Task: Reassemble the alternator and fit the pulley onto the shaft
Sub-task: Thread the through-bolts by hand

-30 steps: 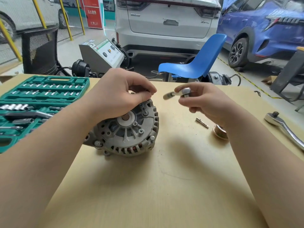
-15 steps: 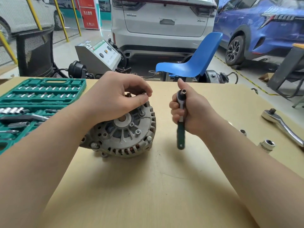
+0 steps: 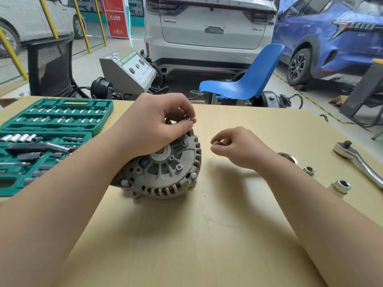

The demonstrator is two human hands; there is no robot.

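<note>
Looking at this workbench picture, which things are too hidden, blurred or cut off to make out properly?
All in the head view:
- Small part pinched by the right hand: blurred, mostly covered by its fingers.
- Top of the alternator: hidden under the left hand, which pinches a small bolt.
- Pulley: mostly behind the right forearm.
- Ratchet handle: cut off by the right edge.
- Socket set: cut off by the left edge.

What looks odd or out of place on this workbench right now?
Nothing looks broken or spilled. The alternator rests tilted on the table under the left hand. A socket, a nut and the ratchet lie loose to the right, outside the green tool case.
</note>
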